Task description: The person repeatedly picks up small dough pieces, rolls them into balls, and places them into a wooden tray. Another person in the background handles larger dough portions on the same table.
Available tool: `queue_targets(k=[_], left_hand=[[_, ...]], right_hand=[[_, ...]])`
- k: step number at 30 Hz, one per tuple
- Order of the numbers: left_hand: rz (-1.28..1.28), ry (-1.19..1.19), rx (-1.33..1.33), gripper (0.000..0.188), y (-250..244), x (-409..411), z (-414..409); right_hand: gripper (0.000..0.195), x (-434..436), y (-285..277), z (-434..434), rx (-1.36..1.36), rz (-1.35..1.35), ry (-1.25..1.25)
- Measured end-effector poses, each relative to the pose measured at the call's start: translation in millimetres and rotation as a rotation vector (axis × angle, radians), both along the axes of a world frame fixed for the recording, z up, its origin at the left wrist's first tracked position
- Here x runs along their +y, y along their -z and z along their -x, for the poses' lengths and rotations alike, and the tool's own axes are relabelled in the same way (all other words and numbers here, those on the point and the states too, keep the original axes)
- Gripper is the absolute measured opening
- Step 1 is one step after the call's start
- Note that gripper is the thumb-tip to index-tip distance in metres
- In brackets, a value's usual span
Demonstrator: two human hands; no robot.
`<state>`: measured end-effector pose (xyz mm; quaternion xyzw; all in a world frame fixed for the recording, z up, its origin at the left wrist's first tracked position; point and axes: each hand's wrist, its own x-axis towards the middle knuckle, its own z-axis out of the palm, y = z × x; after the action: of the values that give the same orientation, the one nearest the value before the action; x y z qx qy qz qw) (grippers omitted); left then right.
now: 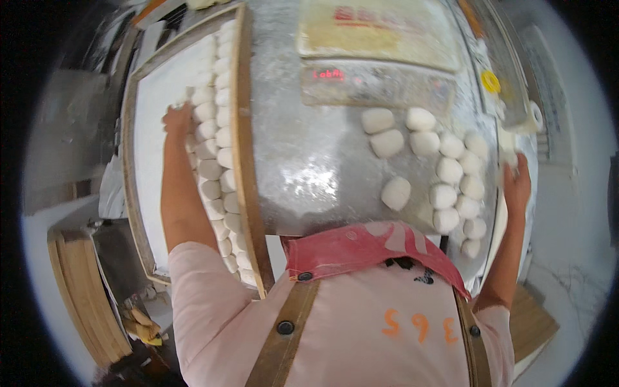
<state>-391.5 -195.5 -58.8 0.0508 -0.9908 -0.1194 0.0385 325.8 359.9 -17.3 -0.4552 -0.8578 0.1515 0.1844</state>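
My left hand (178,120) is inside a wooden-framed tray (245,145), at the end of a row of white dough balls (209,169). Its fingertips are blurred against a pale lump, and whether they grip it is unclear. A second row of dough balls (223,116) lines the tray's wooden side. At the far right, my right hand (517,181) reaches past the metal worktop (300,145) to something whitish (508,150), blurred at the fingers. Nearer the middle, several floured dough balls (449,169) sit on the worktop, with one dough ball (396,193) apart from the others.
A scale with a lit red display (377,84) and a yellowish platform (377,34) stands at the back. A yellow ring (490,82) and a white roll (535,116) lie at the right. Wooden boards (87,300) are stacked at lower left.
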Motion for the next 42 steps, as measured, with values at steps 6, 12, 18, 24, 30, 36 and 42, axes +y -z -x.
queue_targets(k=[6, 12, 18, 24, 30, 36, 42], left_hand=[[0.054, 0.427, 0.314, 0.086, -42, 22, -25], [-0.268, 0.971, 0.378, 0.056, -119, 123, -130], [-0.261, 1.419, 0.08, 0.054, -127, 179, -275], [-0.119, 1.847, -0.277, 0.078, -96, 207, -394], [-0.04, 1.756, -0.226, 0.07, -50, 218, -399], [0.052, 1.709, -0.187, 0.083, -60, 225, -420], [0.188, 1.599, 0.016, 0.085, -55, 225, -452]], right_hand=[[0.046, -124, -74, 144, 0.181, 0.123, -0.451], [0.035, -203, -30, 199, -0.045, 0.331, -0.961], [0.032, -171, -23, 142, 0.21, 0.261, -0.526], [0.038, -92, -31, -63, 0.171, -0.126, 0.097], [0.071, -135, -13, -218, -0.213, 0.358, 0.54], [0.06, -135, -6, -187, -0.347, 0.156, 0.584], [0.048, -92, 3, -142, -0.247, 0.027, 0.422]])
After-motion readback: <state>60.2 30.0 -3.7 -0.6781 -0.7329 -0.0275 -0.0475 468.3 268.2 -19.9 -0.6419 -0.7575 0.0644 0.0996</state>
